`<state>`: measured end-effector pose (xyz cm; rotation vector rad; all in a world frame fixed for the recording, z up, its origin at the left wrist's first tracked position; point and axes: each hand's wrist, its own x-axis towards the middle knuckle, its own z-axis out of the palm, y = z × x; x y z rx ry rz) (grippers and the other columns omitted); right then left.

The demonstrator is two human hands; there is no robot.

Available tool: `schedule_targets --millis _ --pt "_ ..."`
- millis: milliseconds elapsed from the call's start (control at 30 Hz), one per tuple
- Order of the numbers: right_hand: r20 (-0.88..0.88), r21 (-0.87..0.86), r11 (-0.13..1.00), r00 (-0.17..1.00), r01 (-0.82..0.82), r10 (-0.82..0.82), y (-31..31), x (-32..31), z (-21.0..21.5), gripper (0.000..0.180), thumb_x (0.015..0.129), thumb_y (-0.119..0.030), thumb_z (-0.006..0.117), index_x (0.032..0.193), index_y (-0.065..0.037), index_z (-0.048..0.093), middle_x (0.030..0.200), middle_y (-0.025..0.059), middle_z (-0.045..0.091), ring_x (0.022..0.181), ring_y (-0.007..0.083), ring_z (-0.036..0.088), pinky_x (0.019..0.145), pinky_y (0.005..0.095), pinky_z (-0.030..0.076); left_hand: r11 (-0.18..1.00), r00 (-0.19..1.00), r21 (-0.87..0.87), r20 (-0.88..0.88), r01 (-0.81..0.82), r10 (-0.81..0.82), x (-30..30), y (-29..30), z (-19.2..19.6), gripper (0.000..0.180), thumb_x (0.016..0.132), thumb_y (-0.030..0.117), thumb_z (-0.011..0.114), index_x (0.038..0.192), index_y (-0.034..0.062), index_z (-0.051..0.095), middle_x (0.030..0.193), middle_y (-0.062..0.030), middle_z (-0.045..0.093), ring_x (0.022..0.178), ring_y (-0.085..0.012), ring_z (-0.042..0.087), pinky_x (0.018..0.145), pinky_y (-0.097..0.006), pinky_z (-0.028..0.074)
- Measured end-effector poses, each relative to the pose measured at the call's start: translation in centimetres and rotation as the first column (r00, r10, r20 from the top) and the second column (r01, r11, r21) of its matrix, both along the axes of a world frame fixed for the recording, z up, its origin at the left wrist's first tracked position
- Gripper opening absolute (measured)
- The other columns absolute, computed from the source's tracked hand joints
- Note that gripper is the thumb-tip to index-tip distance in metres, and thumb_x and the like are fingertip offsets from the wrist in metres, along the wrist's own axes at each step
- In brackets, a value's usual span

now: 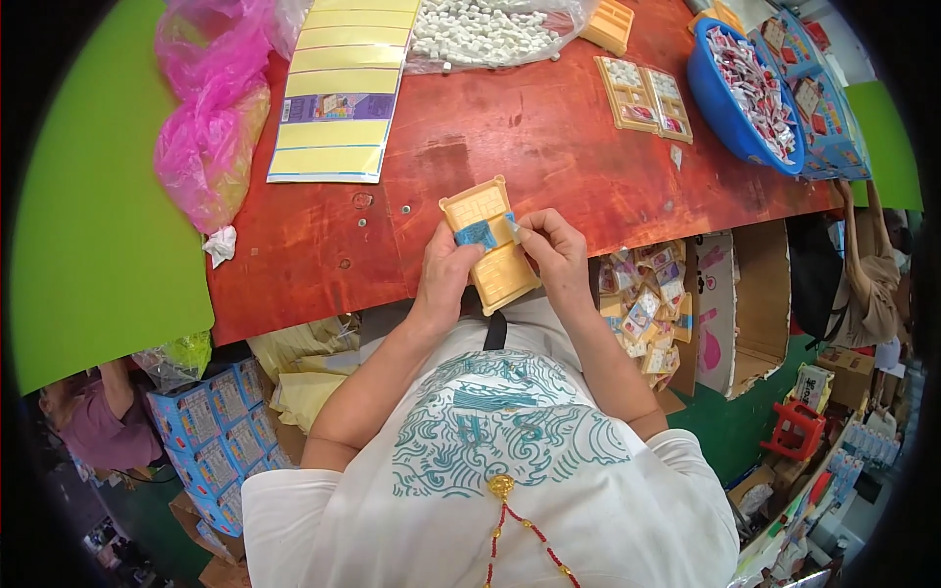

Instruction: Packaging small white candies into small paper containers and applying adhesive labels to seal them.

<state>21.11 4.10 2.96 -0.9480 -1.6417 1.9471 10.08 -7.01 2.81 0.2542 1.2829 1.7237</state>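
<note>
My left hand [446, 276] grips a tan plastic case [505, 277] by its left side, above my lap at the table's front edge. The case has a rimmed, moulded surface with small raised blocks in its far half. A blue label [475, 235] lies across its middle, partly under my left thumb. At the case's right edge, my right hand [559, 257] is closed in a pinch on a small blue strip [511, 227]. Whether that strip joins the label I cannot tell.
On the red table [441, 147] lie a yellow sticker sheet [333, 127], a bag of white cubes [480, 34] and an open filled case [644, 96]. A blue basin [720, 108] holds small packets. Pink bags [206, 127] lie left. A box of filled cases [647, 304] stands below right.
</note>
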Motion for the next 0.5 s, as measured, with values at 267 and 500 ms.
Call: schedule_targets --millis 267,500 --pt "-0.023 0.399 0.917 1.0 -0.001 0.011 -0.36 -0.34 -0.78 0.004 0.09 -0.001 0.057 0.086 0.001 0.058 0.081 -0.0006 0.053 0.068 0.0038 0.05 0.06 0.0202 0.041 0.999 1.0 0.03 0.012 0.015 -0.015 0.01 0.04 0.02 0.038 0.087 0.01 0.048 0.124 0.002 0.045 0.115 -0.0094 0.057 0.102 -0.0169 0.059 0.09 -0.033 0.049" --pt "-0.02 0.421 0.907 1.0 0.001 0.008 -0.42 -0.3 -0.72 0.004 0.089 0.0 0.057 0.086 0.002 0.057 0.082 0.0002 0.051 0.069 0.0043 0.05 0.061 0.0206 0.042 0.997 0.994 0.052 0.098 0.049 -0.054 -0.25 0.01 0.39 0.041 0.1 0.027 0.042 0.135 0.0057 0.037 0.124 -0.0088 0.054 0.114 -0.018 0.056 0.095 -0.037 0.049"
